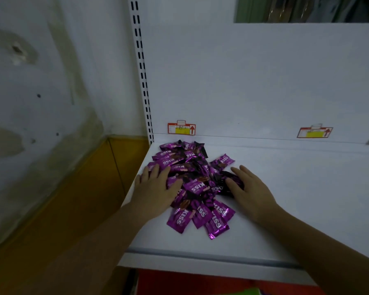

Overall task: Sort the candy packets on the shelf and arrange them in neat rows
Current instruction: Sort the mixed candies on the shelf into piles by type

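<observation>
Shelving of white metal stands in a dim corner. The shelf [285,209] is a flat white board with a lipped front edge, and a plain white back panel [264,81] rises beyond the fingertips. A slotted upright [142,71] runs up past the left fingers. Left of it is a stained, patchy wall [41,81] with a yellow band [90,188] along its foot. Price tags in red and yellow sit where panel meets shelf: one [181,128] straight beyond the left fingers, another [314,132] off beyond the right, and a third cut by the frame's edge. Something red shows under the shelf lip, too dark to make out.

The candy packets [196,182], purple with "KISS" in white, lie in one loose heap on the shelf between the two hands, overlapping at every angle. Several spill toward the wrists.

The left hand [156,188] lies flat on the heap's left flank, its fingers [153,170] straight and close together. The right hand [251,188] rests on the right flank, its fingers [243,170] straight and slightly spread. Neither hand pinches a packet.
</observation>
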A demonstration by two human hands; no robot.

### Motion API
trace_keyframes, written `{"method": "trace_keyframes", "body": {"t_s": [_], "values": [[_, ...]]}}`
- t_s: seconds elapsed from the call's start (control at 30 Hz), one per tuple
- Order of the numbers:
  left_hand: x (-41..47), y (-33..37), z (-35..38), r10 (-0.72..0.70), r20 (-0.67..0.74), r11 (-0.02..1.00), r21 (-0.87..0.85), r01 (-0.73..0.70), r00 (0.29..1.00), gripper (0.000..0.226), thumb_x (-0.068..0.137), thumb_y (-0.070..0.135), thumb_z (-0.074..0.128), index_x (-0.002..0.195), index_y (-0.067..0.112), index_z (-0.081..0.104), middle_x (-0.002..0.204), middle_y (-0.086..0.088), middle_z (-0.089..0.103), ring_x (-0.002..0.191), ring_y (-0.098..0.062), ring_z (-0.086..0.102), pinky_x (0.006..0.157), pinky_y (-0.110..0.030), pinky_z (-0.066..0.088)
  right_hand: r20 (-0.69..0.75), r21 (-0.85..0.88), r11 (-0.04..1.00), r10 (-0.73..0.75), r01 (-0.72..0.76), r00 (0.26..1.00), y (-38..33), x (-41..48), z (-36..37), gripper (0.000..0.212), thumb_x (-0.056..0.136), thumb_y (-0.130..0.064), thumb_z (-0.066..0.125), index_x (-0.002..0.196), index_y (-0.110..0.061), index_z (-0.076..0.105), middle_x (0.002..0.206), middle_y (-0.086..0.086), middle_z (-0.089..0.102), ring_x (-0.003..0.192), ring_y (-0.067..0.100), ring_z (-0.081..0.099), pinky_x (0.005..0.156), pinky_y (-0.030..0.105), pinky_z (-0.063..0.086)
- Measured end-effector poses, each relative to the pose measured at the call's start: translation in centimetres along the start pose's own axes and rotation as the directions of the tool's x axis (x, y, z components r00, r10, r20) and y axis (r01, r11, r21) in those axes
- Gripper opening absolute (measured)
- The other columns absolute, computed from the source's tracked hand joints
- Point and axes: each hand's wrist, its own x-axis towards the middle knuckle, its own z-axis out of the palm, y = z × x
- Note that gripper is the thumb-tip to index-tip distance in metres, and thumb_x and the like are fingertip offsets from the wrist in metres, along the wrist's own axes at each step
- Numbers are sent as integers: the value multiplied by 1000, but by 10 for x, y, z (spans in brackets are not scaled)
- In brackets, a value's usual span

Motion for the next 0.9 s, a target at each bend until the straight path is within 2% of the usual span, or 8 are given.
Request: {"method": "trace_keyframes", "body": {"t_s": [0.07, 0.27, 0.37, 0.47, 0.6, 0.73, 0.83, 0.9], "values": [[7, 11, 3, -34, -33, 990, -141, 29, 999, 64, 91, 63, 19, 146, 31, 12, 157, -5, 8, 144, -31, 0, 114, -51, 1, 21, -6, 1000, -11, 11, 1000, 0, 0, 0, 56, 94, -51, 35, 144, -24, 33, 154, 2, 24, 141, 20, 22, 112, 37, 20], [24, 33, 7, -72, -42, 988, -137, 66, 997, 63, 89, 64, 17, 146, 36, 10, 157, -6, 7, 143, -34, -2, 112, -54, -2, 15, 44, 999, -29, 29, 999, -2, 1, -2, 50, 97, -46, 35, 141, -23, 37, 151, 4, 30, 140, 20, 22, 111, 36, 21], [26, 38, 2, -39, -7, 993, -115, 38, 999, 59, 92, 60, 19, 146, 38, 7, 158, -3, 1, 143, -34, -8, 111, -59, -4, 33, 50, 994, -98, 96, 995, -6, 1, -6, 43, 97, -42, 37, 132, -20, 47, 137, 7, 45, 130, 24, 35, 106, 40, 33], [21, 33, -5, 0, -12, 996, -93, -1, 1000, 52, 96, 52, 23, 145, 37, 12, 158, -1, 1, 142, -34, -10, 110, -63, -1, 36, 54, 989, -139, 137, 990, -9, -3, -10, 43, 97, -42, 34, 131, -18, 47, 134, 7, 44, 124, 24, 37, 104, 37, 33], [11, 39, -18, 22, -46, 996, -88, -26, 999, 55, 95, 55, 22, 146, 34, 14, 158, -2, 3, 143, -31, -11, 110, -60, -2, 23, -136, 959, -249, 250, 968, -6, -8, -22, 47, 97, -46, 31, 133, -19, 45, 140, 11, 39, 133, 28, 29, 109, 38, 24], [4, 64, -34, 151, -120, 985, -68, -160, 981, 57, 94, 56, 25, 145, 31, 23, 157, -2, 10, 144, -26, -5, 115, -53, 1, 91, -322, 888, -318, 330, 944, 16, -18, -47, 54, 97, -49, 28, 144, -21, 29, 156, 11, 14, 144, 26, 7, 116, 39, 2], [0, 102, -41, 248, -113, 962, -86, -258, 962, 56, 95, 53, 32, 144, 27, 30, 156, -4, 15, 144, -23, 2, 117, -46, 7, 150, -442, 805, -369, 396, 917, 43, -34, -75, 56, 97, -49, 28, 146, -21, 24, 157, 11, 10, 144, 25, 5, 116, 37, -1], [0, 138, -43, 310, -153, 938, -109, -328, 938, 51, 96, 47, 37, 142, 25, 37, 154, -5, 22, 144, -22, 10, 116, -40, 9, 124, -451, 809, -362, 377, 924, 64, -48, -99, 57, 97, -50, 29, 147, -23, 23, 157, 9, 11, 144, 23, 6, 116, 36, -1]]}}
